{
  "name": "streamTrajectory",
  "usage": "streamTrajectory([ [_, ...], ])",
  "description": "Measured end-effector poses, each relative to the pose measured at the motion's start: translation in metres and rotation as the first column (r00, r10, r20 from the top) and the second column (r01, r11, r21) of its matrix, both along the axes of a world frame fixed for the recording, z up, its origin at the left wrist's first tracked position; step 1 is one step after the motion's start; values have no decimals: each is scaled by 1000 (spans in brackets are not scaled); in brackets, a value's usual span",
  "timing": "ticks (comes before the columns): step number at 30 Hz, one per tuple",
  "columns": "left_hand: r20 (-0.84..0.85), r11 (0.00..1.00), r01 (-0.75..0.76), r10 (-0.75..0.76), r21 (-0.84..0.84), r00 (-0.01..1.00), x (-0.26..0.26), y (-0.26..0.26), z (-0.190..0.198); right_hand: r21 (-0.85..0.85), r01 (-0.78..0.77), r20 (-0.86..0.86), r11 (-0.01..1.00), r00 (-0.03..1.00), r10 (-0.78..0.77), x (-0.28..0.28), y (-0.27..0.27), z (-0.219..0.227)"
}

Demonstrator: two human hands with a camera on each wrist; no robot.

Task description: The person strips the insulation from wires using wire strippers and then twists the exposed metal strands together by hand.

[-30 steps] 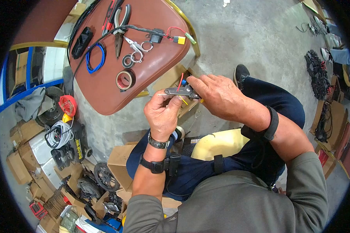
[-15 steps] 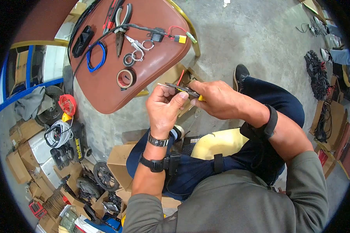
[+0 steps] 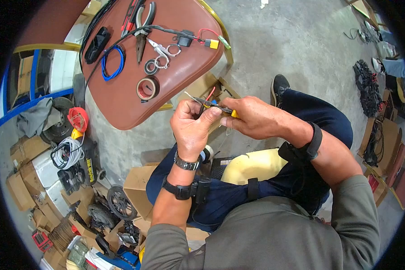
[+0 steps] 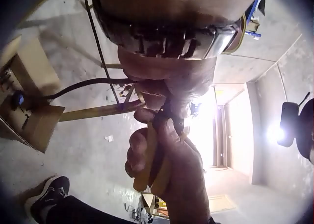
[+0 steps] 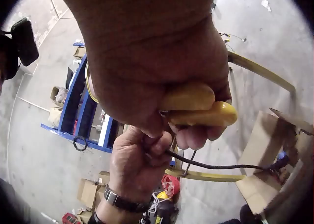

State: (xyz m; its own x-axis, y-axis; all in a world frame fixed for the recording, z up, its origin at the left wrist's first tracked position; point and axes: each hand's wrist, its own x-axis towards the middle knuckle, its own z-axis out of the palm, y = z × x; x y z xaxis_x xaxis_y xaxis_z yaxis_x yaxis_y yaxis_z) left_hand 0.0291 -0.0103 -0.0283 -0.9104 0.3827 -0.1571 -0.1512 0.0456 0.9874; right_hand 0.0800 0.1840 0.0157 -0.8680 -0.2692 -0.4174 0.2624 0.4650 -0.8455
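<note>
In the head view, my left hand (image 3: 191, 128) pinches thin wires between thumb and fingers, with a red wire (image 3: 211, 92) sticking up beyond them. My right hand (image 3: 258, 118) grips a wire stripper (image 3: 220, 108) whose dark jaws meet the wires right at the left fingertips. Its two yellow handles (image 5: 201, 117) show in the right wrist view, wrapped by the fingers. A black cable (image 4: 73, 89) runs from the left hand toward an open cardboard box (image 4: 41, 69) in the left wrist view. The wires between the jaws are mostly hidden.
Ahead stands a brown chair seat (image 3: 121, 105) bearing long-nose pliers (image 3: 140, 47), scissors (image 3: 159, 49), a tape roll (image 3: 155, 87), a blue wire coil (image 3: 104, 69) and a cable with a yellow connector (image 3: 211, 43). Cardboard boxes (image 3: 137, 186) and parts crowd the left floor.
The wire stripper has turned from broadside to nearly edge-on, tip up to the left. My right hand has dropped slightly, my left moved a little right. Both keep their hold.
</note>
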Motion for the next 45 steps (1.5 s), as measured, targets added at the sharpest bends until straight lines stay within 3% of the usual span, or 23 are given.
streamTrajectory([
  [8, -77, 997, 11, -17, -79, 997, 0, -1, 11, 7, 11, -8, 1000, 1000, -11, 1, -1, 0],
  [17, -109, 988, -113, 101, -106, 989, 5, 3, 1, 3, 49, -27, 999, 998, -49, 2, -3, -4],
  [23, -145, 974, -108, 80, -197, 986, 4, 2, 5, 26, 46, -25, 999, 999, -45, 3, -4, -7],
  [38, -98, 969, -181, 166, -168, 981, 9, 7, 10, -1, 183, -122, 983, 976, -181, 4, -18, -15],
  [41, -64, 976, -170, 163, -136, 985, 6, -7, -3, 19, 118, -89, 993, 989, -116, 1, -13, -7],
  [45, -23, 965, -243, 241, -103, 970, -8, -7, 13, 183, -13, -126, 983, 991, 37, 4, -6, -11],
])
